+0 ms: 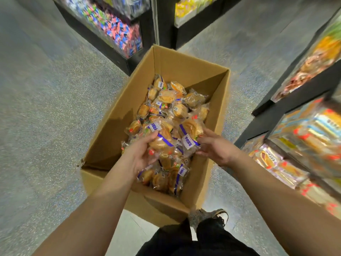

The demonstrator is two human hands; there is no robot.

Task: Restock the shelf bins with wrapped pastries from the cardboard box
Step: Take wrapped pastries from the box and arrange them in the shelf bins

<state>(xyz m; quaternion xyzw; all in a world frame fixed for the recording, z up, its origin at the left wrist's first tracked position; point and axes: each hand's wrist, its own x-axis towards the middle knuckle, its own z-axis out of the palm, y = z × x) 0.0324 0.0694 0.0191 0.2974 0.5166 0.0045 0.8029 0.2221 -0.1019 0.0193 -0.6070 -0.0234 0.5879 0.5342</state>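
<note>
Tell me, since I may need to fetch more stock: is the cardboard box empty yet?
Not empty. The cardboard box holds a heap of wrapped pastries across its floor, though its upper walls stand bare.

a shop aisle: black shelf bins (302, 130) of wrapped snacks, candy display (118, 28), speckled floor (46, 108)
</note>
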